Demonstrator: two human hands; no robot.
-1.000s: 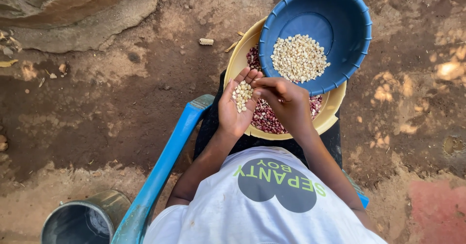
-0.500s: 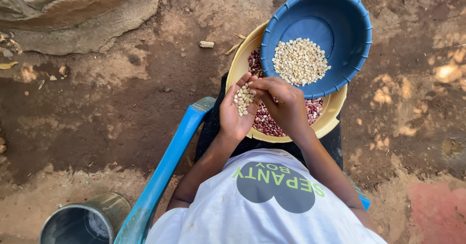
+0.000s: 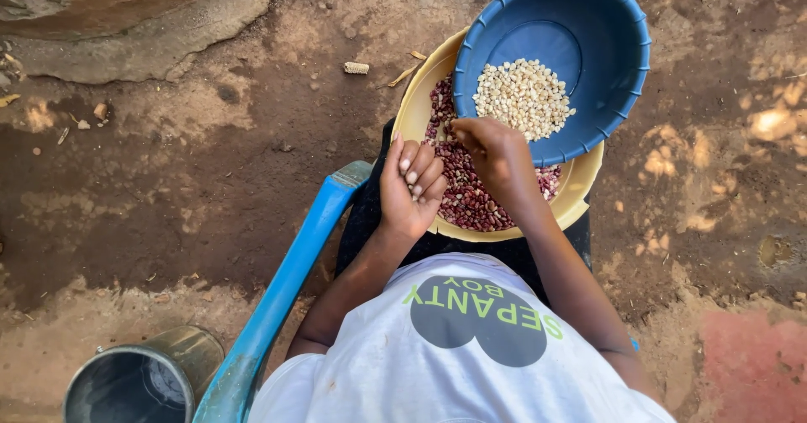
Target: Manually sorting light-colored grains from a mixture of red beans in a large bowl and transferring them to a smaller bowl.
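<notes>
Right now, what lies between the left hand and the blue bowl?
In the head view, red-brown beans in the yellow basin lie between the left hand and the blue bowl.

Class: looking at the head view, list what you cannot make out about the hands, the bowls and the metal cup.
- Left hand: its curled fingers hide what the palm holds.
- Right hand: fingertips point away; their grip cannot be told.
- Yellow bowl: the blue bowl and both hands hide much of its red beans.
- Metal cup: cut by the bottom edge.
</notes>
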